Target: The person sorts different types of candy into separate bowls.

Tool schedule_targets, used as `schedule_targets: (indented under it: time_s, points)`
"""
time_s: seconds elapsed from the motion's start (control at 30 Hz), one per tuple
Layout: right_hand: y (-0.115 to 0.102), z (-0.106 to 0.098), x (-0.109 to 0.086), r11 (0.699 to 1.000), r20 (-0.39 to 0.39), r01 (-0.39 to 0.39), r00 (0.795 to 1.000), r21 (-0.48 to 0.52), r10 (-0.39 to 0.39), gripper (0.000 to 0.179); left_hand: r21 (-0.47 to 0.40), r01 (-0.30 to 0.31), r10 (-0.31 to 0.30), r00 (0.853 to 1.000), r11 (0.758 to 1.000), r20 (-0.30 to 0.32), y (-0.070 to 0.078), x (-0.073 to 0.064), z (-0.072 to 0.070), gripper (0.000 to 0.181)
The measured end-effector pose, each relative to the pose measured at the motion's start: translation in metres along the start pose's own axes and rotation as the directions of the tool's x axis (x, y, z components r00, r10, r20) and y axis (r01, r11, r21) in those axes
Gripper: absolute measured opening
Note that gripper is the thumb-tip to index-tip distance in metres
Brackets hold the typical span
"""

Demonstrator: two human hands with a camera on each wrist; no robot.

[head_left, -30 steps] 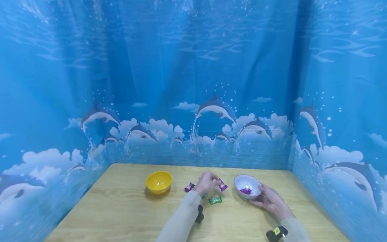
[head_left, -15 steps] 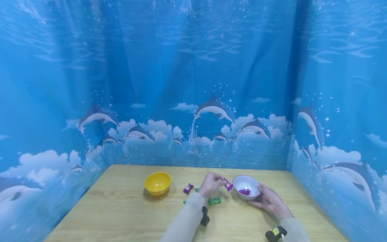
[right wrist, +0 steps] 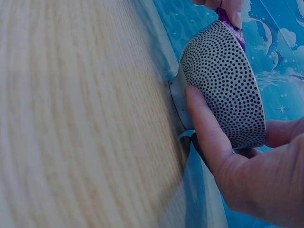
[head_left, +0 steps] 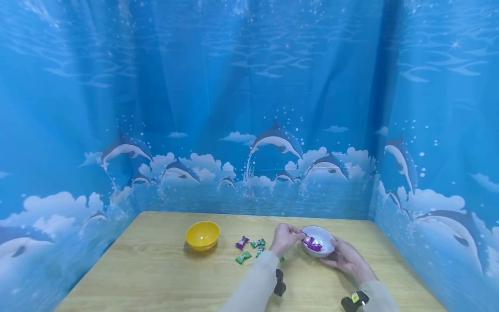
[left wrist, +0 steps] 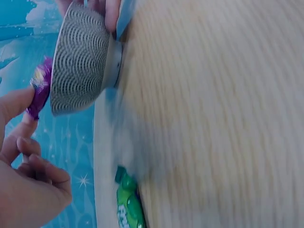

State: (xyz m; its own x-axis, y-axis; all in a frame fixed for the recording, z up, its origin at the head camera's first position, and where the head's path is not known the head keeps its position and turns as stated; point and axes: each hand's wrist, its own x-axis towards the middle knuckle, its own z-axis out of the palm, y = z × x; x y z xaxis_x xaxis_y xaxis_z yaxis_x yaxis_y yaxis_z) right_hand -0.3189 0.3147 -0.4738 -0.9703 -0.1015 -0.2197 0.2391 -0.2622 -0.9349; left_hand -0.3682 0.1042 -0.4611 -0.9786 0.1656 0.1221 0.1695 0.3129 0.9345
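From the head camera, the left hand (head_left: 286, 238) pinches a purple candy (head_left: 308, 239) between thumb and fingertips and holds it at the rim of the white bowl (head_left: 325, 237), with the other fingers curled in. A second purple candy (head_left: 316, 247) lies inside the bowl. The right hand (head_left: 346, 258) cups the bowl's near side, fingers lightly bent against its wall. The bowl stands on the wooden table (head_left: 156, 277), near its right end. Left of the left hand lie a loose purple candy (head_left: 242, 242) and several green candies (head_left: 243, 258), and farther left stands a yellow bowl (head_left: 202, 235), well apart from the white one. In the left wrist view, the fingertips (left wrist: 14, 102) hold the purple candy (left wrist: 40, 85) right at the bowl's rim (left wrist: 78, 61), and a green candy (left wrist: 128, 204) lies on the table close by. In the right wrist view, the right hand's thumb (right wrist: 206, 130) presses along the dotted outside of the bowl (right wrist: 223, 76) while the other fingers wrap the far side; the purple candy (right wrist: 232, 29) shows at the rim under a fingertip of the other hand.
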Motion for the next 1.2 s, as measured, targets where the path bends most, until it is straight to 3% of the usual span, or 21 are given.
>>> schedule_targets:
  time_s: [0.2,0.4,0.63,0.93,1.2]
  points:
    - [0.000,0.000,0.001,1.000,0.000,-0.002,1.000,-0.031,0.002,0.059,0.016,0.013,-0.013,1.000,1.000,-0.023,0.003,-0.004,0.008,0.010]
    - [0.000,0.002,0.003,1.000,0.003,0.000,1.000,-0.023,0.000,0.059,0.024,0.014,-0.013,0.999,1.000,-0.032,0.003,-0.005,0.006,0.011]
    - [0.001,-0.001,0.001,0.999,-0.005,0.011,1.000,-0.052,-0.011,0.059,0.008,0.041,-0.041,0.999,0.999,-0.017,0.004,-0.006,0.008,0.013]
    - [0.002,0.000,0.001,1.000,-0.002,-0.005,1.000,-0.017,0.005,0.060,0.028,0.076,-0.076,0.997,0.997,-0.016,0.002,-0.011,0.006,0.015]
    - [0.000,-0.002,0.001,1.000,0.013,-0.005,1.000,-0.013,0.005,0.060,0.033,0.077,-0.078,0.997,0.996,0.000,0.006,-0.012,0.007,0.014]
